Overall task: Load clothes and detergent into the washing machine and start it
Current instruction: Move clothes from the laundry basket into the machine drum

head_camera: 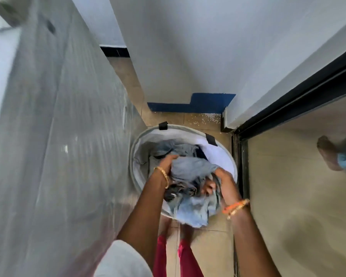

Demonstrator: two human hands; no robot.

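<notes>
Fingers [169,159] of the left hand [166,166] and right hand [224,182] curl round a crumpled grey-blue bundle of clothes [190,176], lower centre of the frame. Its long axis runs top-to-bottom over the round white fabric laundry basket [226,156] on the tan tiled floor [212,248].

Narrow floor strip at frame centre: plastic-wrapped washing machine [54,136] walls left, white wall [188,56] ahead, black door frame [242,156] right. Laundry basket [146,136] fills passage; open room overhead.
</notes>
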